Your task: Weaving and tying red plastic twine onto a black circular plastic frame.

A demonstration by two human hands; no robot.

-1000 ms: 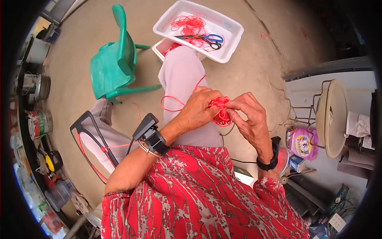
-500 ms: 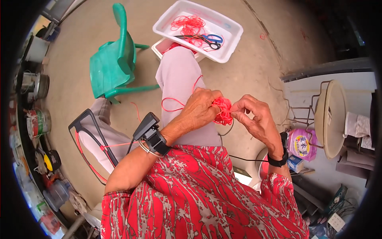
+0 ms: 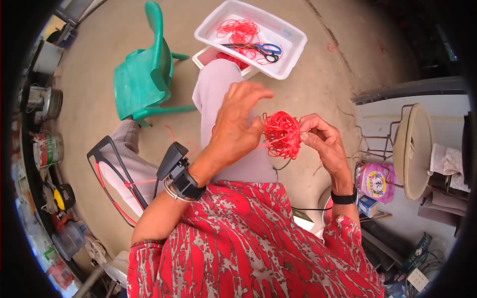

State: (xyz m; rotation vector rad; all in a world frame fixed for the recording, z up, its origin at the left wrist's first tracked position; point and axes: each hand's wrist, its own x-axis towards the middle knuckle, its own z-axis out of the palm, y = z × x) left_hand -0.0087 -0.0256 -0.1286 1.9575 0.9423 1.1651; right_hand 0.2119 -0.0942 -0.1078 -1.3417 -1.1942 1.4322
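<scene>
Tan concrete floor is stretching out beyond the hands, with a green plastic chair standing ahead and to their left. A white plastic tray is sitting ahead of them, holding tangled red cord and blue-and-black-handled scissors. Between the two hands, a rounded bundle of looped red cord is hanging. The right hand is pinching the gathered strands at the bundle's right side between thumb and fingers. The left hand is hovering just left of the loops, thumb and forefinger parted; whether it is touching the strand running toward it, I cannot tell. This cord is looking thin, smooth and springy, so the bundle is probably weighing little and giving under pressure. Its gathered side is seemingly offering the surest hold; single outer loops are likely slipping or pulling out of shape.
</scene>
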